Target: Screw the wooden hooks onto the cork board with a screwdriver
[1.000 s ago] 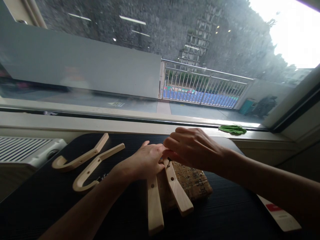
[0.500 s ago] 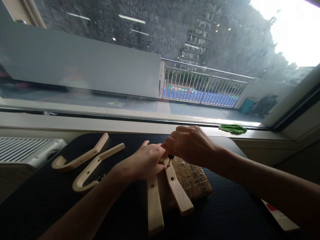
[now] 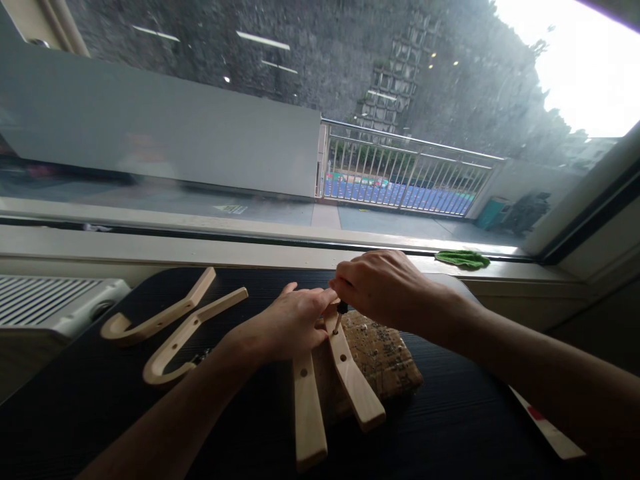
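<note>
My right hand (image 3: 385, 287) is closed around the handle of a screwdriver (image 3: 341, 309), most of which is hidden in the fist. Its thin metal shaft points down into a hole in a bent wooden piece (image 3: 353, 383). My left hand (image 3: 295, 323) grips the far part of this pale piece, its fingers partly out of sight. Under the left hand's near side lies another wooden piece (image 3: 309, 417), with one hole showing. Both rest partly over a brown, speckled, taped-looking slab (image 3: 383, 350) on the black table (image 3: 240, 427).
Two hook-shaped wooden pieces (image 3: 165, 320) (image 3: 175, 347) lie on the left, small dark metal parts (image 3: 203, 355) beside one. A flat board with a red mark (image 3: 547, 427) sits at right. Beyond are a green cloth (image 3: 463, 259) on the windowsill, a radiator (image 3: 60, 303) and the window.
My right hand has turned a little around the screwdriver handle, its fingers shifting slightly right. My left hand keeps its place on the wood. The whole view has drifted slightly.
</note>
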The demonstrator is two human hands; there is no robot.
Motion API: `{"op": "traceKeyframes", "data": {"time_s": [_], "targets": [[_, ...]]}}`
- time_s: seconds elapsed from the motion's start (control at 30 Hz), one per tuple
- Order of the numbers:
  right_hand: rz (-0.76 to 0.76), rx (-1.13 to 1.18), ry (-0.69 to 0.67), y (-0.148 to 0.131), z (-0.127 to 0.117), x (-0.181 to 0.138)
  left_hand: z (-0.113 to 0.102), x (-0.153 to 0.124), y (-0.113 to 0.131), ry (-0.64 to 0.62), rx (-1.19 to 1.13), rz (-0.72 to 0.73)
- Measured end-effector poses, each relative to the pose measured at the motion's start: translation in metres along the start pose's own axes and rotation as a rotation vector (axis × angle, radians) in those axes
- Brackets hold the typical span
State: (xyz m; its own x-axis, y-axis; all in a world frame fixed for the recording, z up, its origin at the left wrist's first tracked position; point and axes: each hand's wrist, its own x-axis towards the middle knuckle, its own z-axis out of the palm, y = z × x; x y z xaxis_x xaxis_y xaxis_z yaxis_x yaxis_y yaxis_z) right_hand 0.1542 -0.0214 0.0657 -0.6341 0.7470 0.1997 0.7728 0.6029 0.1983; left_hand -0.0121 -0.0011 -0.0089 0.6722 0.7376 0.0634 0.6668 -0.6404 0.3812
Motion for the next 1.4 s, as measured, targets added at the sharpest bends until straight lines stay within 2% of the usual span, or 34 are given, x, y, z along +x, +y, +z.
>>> {"op": "traceKeyframes", "data": {"time_s": [0.2,0.37,0.63,1.17,1.27,1.4], "targets": [[-0.205,0.305,-0.096,0.003,-0.017,-0.017,0.003,0.002,-0.004,-0.021,0.044,-0.01],[-0.3,0.341,-0.106,0.004,-0.016,-0.018,0.004,0.003,-0.005,-0.037,0.076,-0.031],[-0.225,0.31,-0.062,0.002,-0.008,-0.014,0.004,0.003,-0.006,-0.026,0.076,0.027],[0.183,0.318,0.107,0.009,0.018,-0.017,0.001,0.0,0.0,0.016,0.015,0.005],[0.172,0.274,0.124,0.007,0.017,-0.017,0.001,0.0,-0.001,0.013,0.017,0.008],[0.025,0.28,0.114,0.003,0.01,-0.018,0.003,0.001,-0.002,-0.002,0.022,-0.014]]}}
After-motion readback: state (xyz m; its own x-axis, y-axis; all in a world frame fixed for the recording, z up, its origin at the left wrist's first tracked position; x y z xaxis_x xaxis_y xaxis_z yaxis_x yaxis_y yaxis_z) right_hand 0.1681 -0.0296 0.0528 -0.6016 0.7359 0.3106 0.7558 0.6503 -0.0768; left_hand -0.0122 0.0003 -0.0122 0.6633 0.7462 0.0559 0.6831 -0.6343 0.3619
